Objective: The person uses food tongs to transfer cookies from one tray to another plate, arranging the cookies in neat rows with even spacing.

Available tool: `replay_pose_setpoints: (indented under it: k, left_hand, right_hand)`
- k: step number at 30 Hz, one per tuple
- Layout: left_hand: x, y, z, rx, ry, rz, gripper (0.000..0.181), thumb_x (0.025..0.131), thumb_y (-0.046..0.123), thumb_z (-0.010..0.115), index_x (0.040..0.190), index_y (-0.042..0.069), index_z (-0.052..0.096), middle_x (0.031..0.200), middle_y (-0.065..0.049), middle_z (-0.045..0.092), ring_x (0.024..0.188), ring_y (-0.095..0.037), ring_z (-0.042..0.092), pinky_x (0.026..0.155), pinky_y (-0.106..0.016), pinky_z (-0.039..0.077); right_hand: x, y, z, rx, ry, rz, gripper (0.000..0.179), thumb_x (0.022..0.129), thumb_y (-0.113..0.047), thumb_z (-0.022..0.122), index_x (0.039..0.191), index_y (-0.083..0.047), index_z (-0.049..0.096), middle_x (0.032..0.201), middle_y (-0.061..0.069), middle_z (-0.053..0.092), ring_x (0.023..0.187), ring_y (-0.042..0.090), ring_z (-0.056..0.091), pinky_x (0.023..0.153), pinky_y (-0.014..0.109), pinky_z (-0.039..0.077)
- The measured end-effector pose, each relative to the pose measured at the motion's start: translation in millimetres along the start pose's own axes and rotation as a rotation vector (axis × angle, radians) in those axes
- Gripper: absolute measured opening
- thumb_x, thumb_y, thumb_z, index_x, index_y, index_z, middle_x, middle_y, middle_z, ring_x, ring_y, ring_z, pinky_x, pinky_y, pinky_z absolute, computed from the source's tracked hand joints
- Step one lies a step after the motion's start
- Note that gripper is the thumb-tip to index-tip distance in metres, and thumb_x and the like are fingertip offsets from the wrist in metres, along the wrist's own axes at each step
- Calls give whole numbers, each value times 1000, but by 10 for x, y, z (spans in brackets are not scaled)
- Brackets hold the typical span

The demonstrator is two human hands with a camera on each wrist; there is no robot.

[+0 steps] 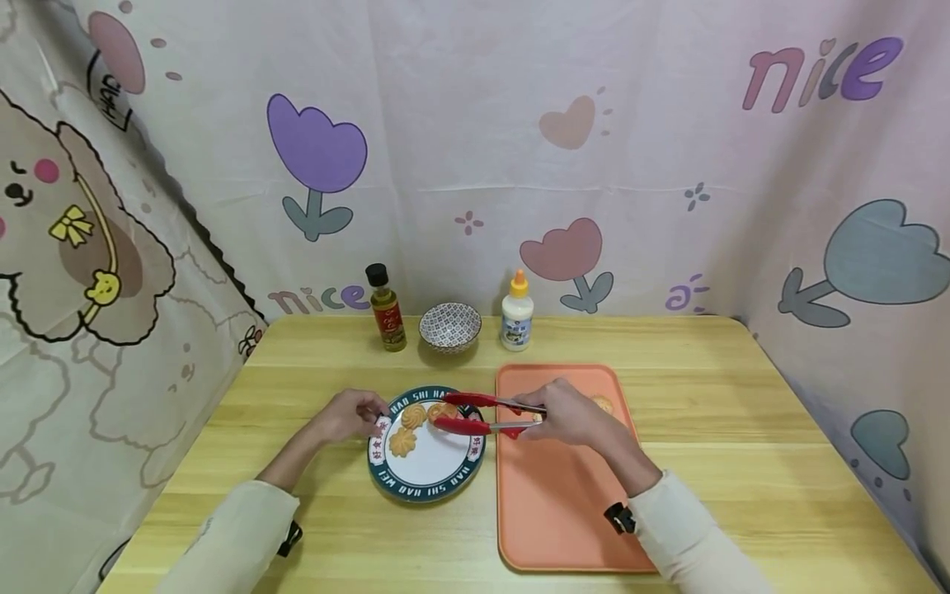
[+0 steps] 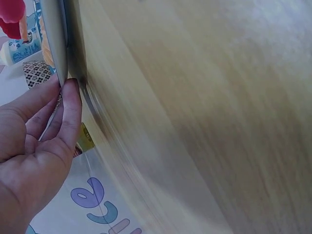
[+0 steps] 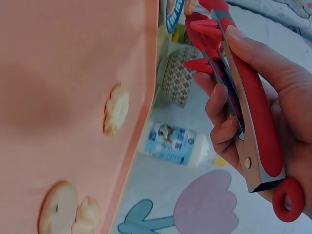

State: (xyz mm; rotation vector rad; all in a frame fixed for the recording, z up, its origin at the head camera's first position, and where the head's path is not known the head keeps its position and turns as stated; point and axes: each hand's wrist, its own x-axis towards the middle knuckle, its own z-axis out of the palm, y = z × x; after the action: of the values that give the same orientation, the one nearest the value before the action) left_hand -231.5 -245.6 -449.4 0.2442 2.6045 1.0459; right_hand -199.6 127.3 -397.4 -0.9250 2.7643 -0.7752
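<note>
My left hand (image 1: 349, 416) pinches the left rim of a white plate (image 1: 438, 466) with a dark green lettered border. In the left wrist view the thumb and fingers (image 2: 71, 109) close on the plate's edge (image 2: 59, 41). Red-handled metal tongs (image 3: 256, 109) are gripped in my right hand (image 1: 567, 412), their red tips over the plate's upper right part. On the plate lie a flower-shaped cookie (image 1: 403, 442), a swirled cookie (image 1: 413, 416) and another cookie (image 1: 439, 410) at the tong tips. Whether the tips squeeze that one, I cannot tell.
An orange tray (image 1: 564, 511) right of the plate bears cookies (image 3: 117, 109), partly hidden by my right hand in the head view. Behind stand an oil bottle (image 1: 388, 318), a patterned bowl (image 1: 450, 326) and a white squeeze bottle (image 1: 517, 313) before a printed curtain.
</note>
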Motion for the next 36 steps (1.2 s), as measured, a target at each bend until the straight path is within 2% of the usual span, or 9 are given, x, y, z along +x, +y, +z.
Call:
replay_pose_setpoints:
  k: [7,10,16,20,24,30,36]
  left_hand:
    - [8,-6,-7,-8,-11,9,27,74,-1,73,101,4,67,98,-9,65,83,-18,57,73,-29,49]
    - [14,-13,-9,-6,-16,22,27,74,-2,72,101,3,67,98,-10,65,84,-18,57,73,-29,50]
    - [26,-15,-8,-9,-10,-2,27,75,-1,73,100,4,67,98,-9,64,84,-19,57,74,-30,50]
    - [26,-15,-8,2,-10,6,27,75,-1,73,101,4,67,98,-9,64,84,-19,57,74,-30,50]
    - [23,-14,-13,4,-10,7,27,75,-1,73,101,4,67,98,-9,65,84,-18,57,74,-30,51]
    - [15,-3,-14,0,-15,6,27,75,0,73,101,3,67,99,-10,64,84,-19,57,73,-29,50]
    - [5,-7,-11,-10,-17,13,28,74,-1,73,101,2,67,98,-11,65,84,-19,57,73,-30,50]
  right_hand:
    - [4,-98,96,8,-24,-8,41,72,-18,81,111,-7,71,110,8,71,70,12,58,54,18,41]
    - [-6,-125,125,-6,-36,-12,41,72,-17,80,111,-8,71,107,6,72,71,10,59,56,18,43]
    - [-15,-177,171,-21,-61,11,41,72,-16,80,111,-8,71,103,6,73,68,8,53,52,18,40]
    - [-17,-214,198,-9,-55,31,41,71,-14,81,110,-8,71,107,7,72,75,13,59,54,18,42]
    - [-20,-226,215,-11,-44,4,42,70,-15,81,110,-7,71,109,8,71,84,19,66,60,19,46]
    - [-46,-225,170,3,-35,0,46,70,-17,81,114,-10,70,111,5,71,72,12,59,51,18,39]
    - [-133,-138,60,-10,-6,-12,52,69,-23,82,118,-12,68,115,3,69,76,12,61,57,18,43]
